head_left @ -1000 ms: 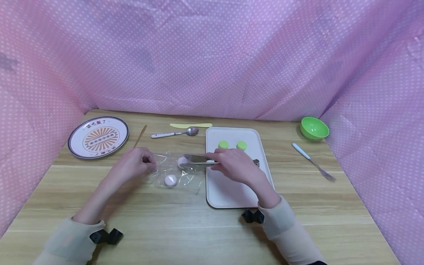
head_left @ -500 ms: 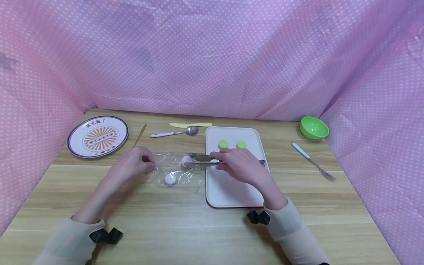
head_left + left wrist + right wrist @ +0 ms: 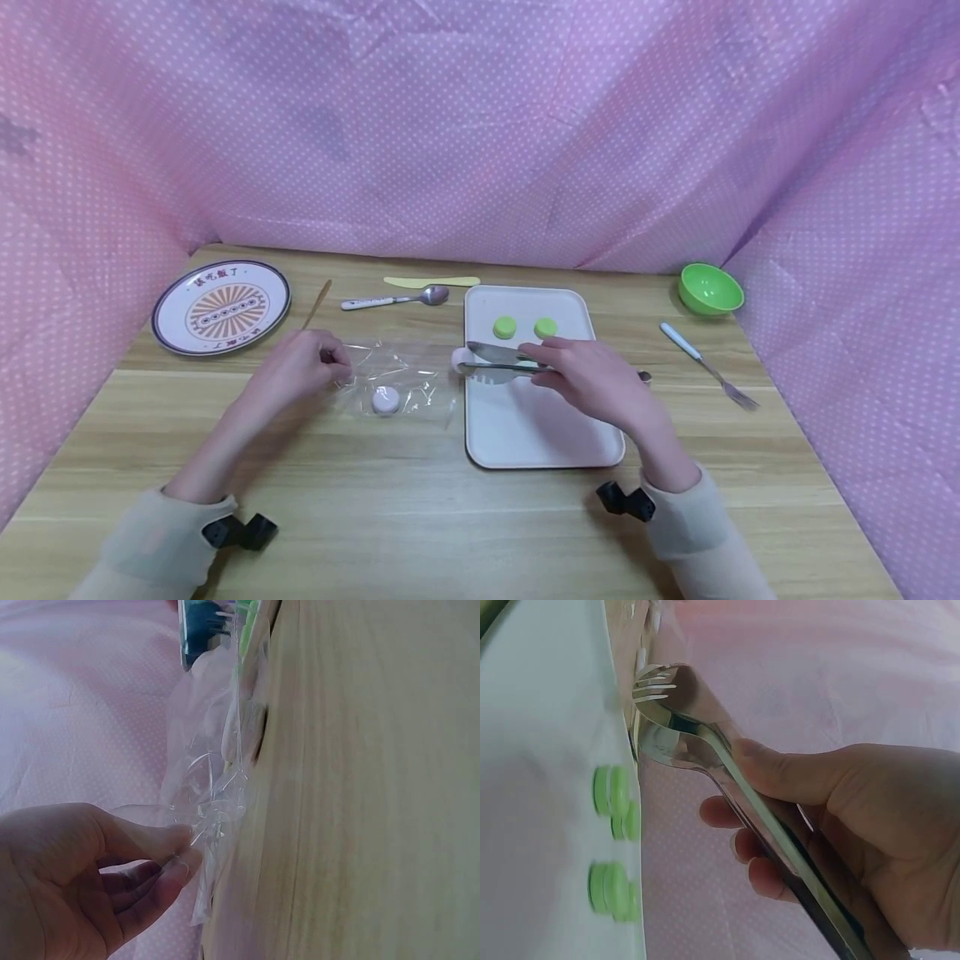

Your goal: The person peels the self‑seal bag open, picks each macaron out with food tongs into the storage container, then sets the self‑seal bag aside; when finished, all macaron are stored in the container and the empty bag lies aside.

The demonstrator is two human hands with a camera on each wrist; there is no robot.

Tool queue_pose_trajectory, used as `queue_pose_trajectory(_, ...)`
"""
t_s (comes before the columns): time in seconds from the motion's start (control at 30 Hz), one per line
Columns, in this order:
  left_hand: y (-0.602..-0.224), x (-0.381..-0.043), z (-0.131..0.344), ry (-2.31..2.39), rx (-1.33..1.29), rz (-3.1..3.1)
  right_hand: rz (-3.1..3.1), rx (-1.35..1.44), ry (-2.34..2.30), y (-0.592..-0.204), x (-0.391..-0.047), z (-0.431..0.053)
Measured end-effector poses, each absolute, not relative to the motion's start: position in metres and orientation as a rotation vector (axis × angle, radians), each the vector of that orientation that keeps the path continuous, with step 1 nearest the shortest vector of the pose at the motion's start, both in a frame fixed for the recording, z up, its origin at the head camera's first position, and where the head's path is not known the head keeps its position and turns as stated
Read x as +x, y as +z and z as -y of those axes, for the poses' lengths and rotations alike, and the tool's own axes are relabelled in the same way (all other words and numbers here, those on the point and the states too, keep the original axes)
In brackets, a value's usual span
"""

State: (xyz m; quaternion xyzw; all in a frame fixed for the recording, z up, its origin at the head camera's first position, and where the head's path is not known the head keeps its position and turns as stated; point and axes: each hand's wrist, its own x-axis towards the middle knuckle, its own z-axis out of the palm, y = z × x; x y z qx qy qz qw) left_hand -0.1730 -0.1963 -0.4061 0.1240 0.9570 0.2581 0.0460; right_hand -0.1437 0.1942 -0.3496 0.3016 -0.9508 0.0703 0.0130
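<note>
My left hand (image 3: 311, 367) pinches the left edge of a clear plastic bag (image 3: 214, 772) between thumb and fingertips. Inside the bag lies a pale pink macaron (image 3: 386, 401). In my right hand (image 3: 592, 375) I hold metal serving tongs (image 3: 761, 814), with one fork-shaped end and one spoon-shaped end. At the tips of the tongs, in the head view, is a second pale pink macaron (image 3: 460, 360), right at the left rim of a white tray (image 3: 525, 442). Two green macarons (image 3: 505, 327) sit toward the back of this tray.
A patterned plate (image 3: 225, 308) stands at back left, near a thin brown utensil (image 3: 318, 302). Behind the bag lie a spoon (image 3: 397, 300) and a pale yellow knife (image 3: 431, 283). A green bowl (image 3: 711, 290) and a fork (image 3: 708, 364) are on the right.
My right hand has moved to the right with the tongs, bringing the pink macaron from the bag's area to the tray's left rim. My left hand has stayed on the bag.
</note>
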Motion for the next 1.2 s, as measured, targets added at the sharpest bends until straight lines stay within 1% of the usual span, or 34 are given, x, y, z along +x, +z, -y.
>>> queue_pose_trajectory(0.3, -0.406, -0.174, 0.198, 0.799, 0.377, -2.928, 2.919, 0.867, 0.176, -0.348, -0.128, -0.247)
queue_pose_trajectory(0.47, -0.406, -0.173, 0.199, 0.807, 0.366, -2.915, 2.928, 0.868, 0.156, -0.347, -0.120, -0.263)
queue_pose_trajectory(0.83, -0.407, -0.172, 0.199, 0.814, 0.353, -2.910, 2.985, 0.872, 0.024, -0.347, -0.114, -0.259)
queue_pose_trajectory(1.2, -0.407, -0.173, 0.197, 0.819, 0.362, -2.916, 3.002, 0.897, 0.044, -0.348, -0.110, -0.251)
